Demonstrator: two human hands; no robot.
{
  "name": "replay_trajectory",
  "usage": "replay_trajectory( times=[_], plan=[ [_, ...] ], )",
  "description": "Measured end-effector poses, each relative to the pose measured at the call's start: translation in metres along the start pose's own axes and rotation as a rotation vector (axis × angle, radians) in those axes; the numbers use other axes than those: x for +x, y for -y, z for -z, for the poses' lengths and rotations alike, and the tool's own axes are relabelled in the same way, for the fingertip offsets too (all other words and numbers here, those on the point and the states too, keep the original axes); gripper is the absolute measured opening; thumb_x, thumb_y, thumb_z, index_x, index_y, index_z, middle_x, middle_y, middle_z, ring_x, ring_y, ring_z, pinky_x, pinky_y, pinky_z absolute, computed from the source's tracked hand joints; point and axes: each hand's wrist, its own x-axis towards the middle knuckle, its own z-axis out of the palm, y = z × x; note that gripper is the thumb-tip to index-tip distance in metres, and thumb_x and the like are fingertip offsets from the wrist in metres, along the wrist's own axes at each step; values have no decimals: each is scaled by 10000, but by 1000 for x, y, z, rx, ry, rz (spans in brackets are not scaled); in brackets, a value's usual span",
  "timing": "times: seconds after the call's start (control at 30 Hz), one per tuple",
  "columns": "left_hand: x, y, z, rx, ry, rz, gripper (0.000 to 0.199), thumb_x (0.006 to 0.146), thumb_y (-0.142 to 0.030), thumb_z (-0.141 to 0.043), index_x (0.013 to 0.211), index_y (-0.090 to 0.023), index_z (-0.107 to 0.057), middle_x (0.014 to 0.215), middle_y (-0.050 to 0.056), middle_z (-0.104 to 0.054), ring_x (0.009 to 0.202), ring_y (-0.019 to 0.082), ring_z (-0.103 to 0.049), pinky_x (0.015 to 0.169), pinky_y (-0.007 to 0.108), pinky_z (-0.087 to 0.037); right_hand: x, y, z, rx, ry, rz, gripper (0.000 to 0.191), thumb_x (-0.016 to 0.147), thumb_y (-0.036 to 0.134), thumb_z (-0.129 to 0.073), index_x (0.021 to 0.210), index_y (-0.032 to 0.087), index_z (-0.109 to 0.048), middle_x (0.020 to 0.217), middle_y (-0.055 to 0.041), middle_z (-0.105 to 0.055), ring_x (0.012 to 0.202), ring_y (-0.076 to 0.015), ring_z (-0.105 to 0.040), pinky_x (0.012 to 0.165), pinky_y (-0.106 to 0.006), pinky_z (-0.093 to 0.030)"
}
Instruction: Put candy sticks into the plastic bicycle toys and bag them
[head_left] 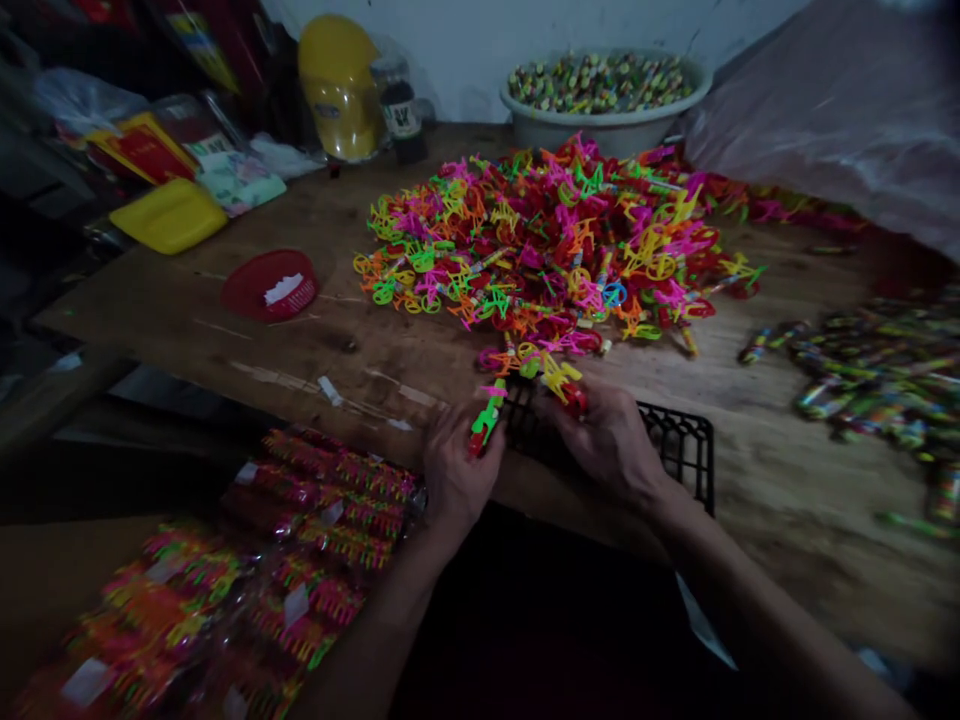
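A small green plastic toy with a red end is pinched in my left hand. My right hand grips a yellow plastic toy with a red part, its fingers partly hidden from view. Beneath the hands lies a black plastic rack with a grid of slots, at the table's front edge. Just beyond the hands spreads a large heap of bright plastic toys in pink, green, orange, yellow and red, some with wheel-like rings and patterned tubes.
Loose patterned tubes lie at the right; more fill a grey basin at the back. On the left are a red dish, a yellow tray, a yellow helmet and a dark bottle. Bagged toys sit below the table edge.
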Motion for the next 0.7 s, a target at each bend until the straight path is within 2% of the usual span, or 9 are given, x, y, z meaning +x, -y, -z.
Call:
replay_trajectory(
  times=[0.13,0.3,0.47,0.63,0.7],
  plan=[
    [1,-1,6,-86,45,-2,134,821,-197,-616,943,-163,-659,907,62,-685,878,194,-636,909,377,-480,3,0,-12,151,-58,-50,158,819,275,-549,717,168,-603,645,23,-562,636,-129,-524,638,-245,-410],
    [-7,0,21,-173,119,-4,128,821,-175,-620,941,-172,-667,912,53,-672,887,177,-621,833,321,-505,-10,4,-7,196,-183,-87,136,835,281,-567,764,172,-609,708,14,-588,663,-127,-528,650,-244,-414],
    [-18,-4,26,-140,194,-105,188,794,-157,-657,976,-199,-645,917,15,-682,948,180,-596,1019,417,-399,-27,4,-1,280,-83,-128,107,840,272,-571,828,179,-623,780,1,-618,708,-138,-556,666,-248,-427],
    [-22,-8,25,-132,214,-108,180,819,-188,-634,997,-219,-630,936,9,-686,972,186,-596,1019,417,-404,-12,8,-6,104,-34,-108,98,832,229,-549,832,172,-629,720,-2,-609,665,-140,-546,626,-251,-415],
    [-21,-8,24,-119,210,-108,171,823,-200,-630,993,-218,-632,944,15,-686,990,195,-594,1013,417,-410,-6,10,-6,146,-66,-97,129,844,264,-547,884,173,-629,780,-22,-636,727,-159,-578,673,-269,-449]
  ],
)
